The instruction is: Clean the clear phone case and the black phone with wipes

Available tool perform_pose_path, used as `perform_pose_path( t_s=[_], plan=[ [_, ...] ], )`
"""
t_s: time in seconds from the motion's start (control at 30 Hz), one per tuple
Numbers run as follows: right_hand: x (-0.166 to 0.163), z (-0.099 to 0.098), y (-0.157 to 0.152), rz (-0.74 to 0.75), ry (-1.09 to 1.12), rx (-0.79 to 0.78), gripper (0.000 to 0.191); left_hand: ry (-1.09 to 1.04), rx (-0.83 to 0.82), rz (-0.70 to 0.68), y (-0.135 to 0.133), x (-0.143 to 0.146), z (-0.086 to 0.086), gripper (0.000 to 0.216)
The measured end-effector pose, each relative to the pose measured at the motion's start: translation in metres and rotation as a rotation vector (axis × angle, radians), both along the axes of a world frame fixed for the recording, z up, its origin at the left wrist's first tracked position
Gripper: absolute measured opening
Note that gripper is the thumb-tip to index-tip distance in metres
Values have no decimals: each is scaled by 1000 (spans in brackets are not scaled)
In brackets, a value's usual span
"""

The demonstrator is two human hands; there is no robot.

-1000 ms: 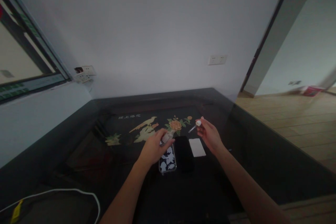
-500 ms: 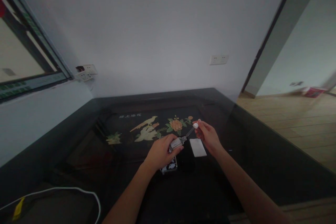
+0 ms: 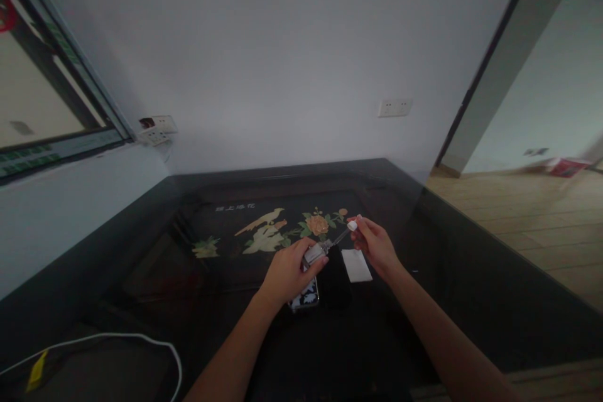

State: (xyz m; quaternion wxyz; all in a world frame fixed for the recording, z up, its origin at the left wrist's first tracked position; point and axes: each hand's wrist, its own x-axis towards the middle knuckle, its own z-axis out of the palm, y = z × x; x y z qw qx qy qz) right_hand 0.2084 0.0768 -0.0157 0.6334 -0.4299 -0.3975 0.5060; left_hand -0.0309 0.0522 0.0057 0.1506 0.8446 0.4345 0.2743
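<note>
A small clear bottle (image 3: 313,255) lies tilted in my left hand (image 3: 292,267), whose fingers and thumb are closed around its sides. Its neck points up and to the right. Pinched in my right hand (image 3: 375,245) is a white cap (image 3: 352,225) with a thin clear stem (image 3: 342,236) running down-left to the bottle's mouth. I cannot make out whether the stem's tip is inside the neck. Partly hidden under my left hand is a phone in a black-and-white patterned case (image 3: 305,297). A folded white tissue (image 3: 357,265) lies below my right hand.
The dark glossy table (image 3: 377,339) carries a bird-and-flower picture (image 3: 264,235). A white cable (image 3: 117,335) with a yellow tag (image 3: 36,372) curves at the lower left. Wall sockets (image 3: 394,107) sit behind the table, and a window (image 3: 47,88) is at the left.
The bottle tips slightly flatter in my left hand. The cap and stem stay almost where they were, and the whole view has shifted a little.
</note>
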Motion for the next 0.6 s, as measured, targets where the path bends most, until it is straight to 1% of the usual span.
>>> perform_pose_path(
  t_s=[0.2,0.4,0.6],
  plan=[
    [0,-2,1,15,8,-12,39,-4,22,0,1,-1,0,33],
    [1,0,0,1,76,-5,38,-11,30,-18,1,-1,-1,35],
    [0,-3,1,1,-5,0,40,-23,24,-35,0,0,2,34]
  ],
)
